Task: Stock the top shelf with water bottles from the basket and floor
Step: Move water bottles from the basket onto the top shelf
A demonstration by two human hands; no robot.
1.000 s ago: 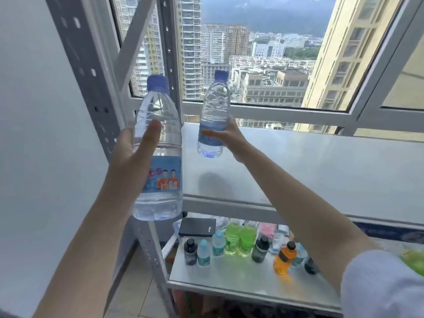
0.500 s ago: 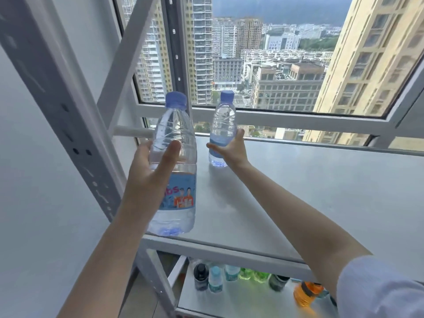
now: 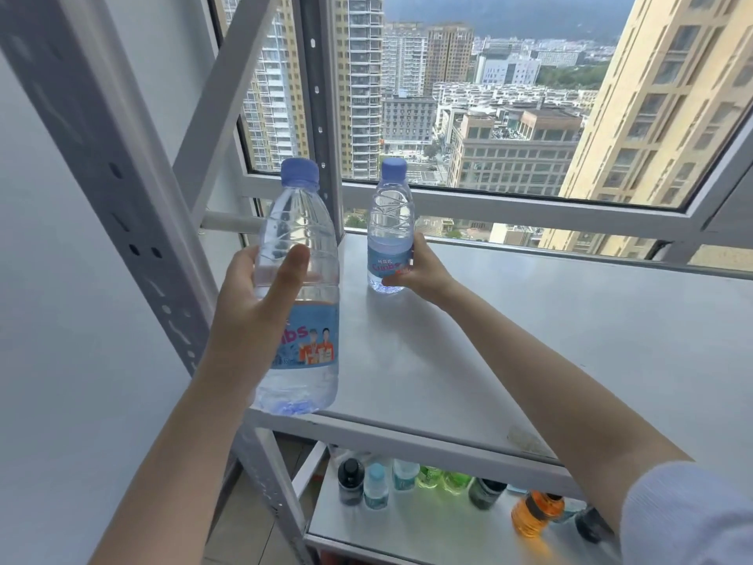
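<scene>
At top shelf [image 3: 529, 340], right fingers [image 3: 393, 282] clasping small bottle [image 3: 389, 222] — left fingers [image 3: 242, 265] clasping large bottle [image 3: 309, 340], front corner.

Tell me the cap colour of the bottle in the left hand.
The cap is light blue, head view.

Single head view, close above top shelf [image 3: 570, 340], facing forward-down toward window [image 3: 489, 116]; lower shelf [image 3: 428, 528] visible beneath.

Two arms of one person, seen from the wearer's own viewpoint. The left hand [image 3: 248, 316] and right hand [image 3: 423, 275] are bare, and both forearms are uncovered. A pale bluish-white fabric sleeve [image 3: 688, 519], smooth and loose, covers the right arm above the elbow.
</scene>
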